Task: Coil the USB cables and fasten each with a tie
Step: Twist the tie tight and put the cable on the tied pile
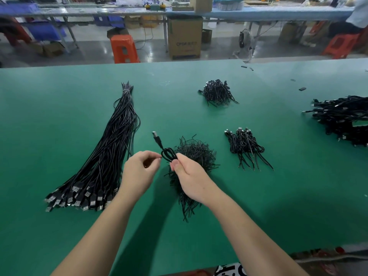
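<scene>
The brown box [184,37] on the floor past the far edge of the green surface [258,196] has dark writing on it, but it is too blurry to read. Over the middle of the surface, the right hand [189,176] pinches a small coiled USB cable [168,154] between thumb and fingers, its plug [156,137] sticking up toward the far edge, while the left hand [140,170] has curled fingers whose tips touch the coil's left side. Uncoiled cables [107,156] lie to the left, a pile of ties [193,156] sits under the right hand, finished coils [246,144] lie to the right, and the near edge has bare green room.
</scene>
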Tool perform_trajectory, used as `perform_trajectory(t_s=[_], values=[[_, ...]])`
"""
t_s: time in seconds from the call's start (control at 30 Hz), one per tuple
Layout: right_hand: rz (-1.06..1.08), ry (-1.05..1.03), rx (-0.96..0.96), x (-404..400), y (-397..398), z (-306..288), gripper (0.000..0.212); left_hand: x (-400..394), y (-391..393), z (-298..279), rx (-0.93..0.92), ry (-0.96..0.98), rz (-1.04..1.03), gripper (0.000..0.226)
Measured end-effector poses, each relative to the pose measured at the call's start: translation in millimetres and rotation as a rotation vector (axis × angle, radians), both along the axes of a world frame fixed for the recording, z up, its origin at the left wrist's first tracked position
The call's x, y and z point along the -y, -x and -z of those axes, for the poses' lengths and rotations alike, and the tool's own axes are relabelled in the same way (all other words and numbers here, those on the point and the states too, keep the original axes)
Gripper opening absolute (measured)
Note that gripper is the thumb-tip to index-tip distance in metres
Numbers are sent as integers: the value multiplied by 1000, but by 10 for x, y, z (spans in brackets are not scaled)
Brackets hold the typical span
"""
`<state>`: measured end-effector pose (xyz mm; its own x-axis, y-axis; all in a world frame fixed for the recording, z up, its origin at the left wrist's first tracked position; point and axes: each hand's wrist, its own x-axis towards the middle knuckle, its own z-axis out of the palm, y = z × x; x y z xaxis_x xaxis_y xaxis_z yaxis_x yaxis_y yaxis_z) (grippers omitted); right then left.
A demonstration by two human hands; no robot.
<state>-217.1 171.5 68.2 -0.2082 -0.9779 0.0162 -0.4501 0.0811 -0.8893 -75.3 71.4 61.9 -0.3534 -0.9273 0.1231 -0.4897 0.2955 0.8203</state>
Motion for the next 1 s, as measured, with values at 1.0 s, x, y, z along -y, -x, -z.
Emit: perform_trajectory(t_s=[1.0], values=[[-128, -170, 738, 8, -52, -217, 26, -215, -89, -468, 200, 933, 330, 11]])
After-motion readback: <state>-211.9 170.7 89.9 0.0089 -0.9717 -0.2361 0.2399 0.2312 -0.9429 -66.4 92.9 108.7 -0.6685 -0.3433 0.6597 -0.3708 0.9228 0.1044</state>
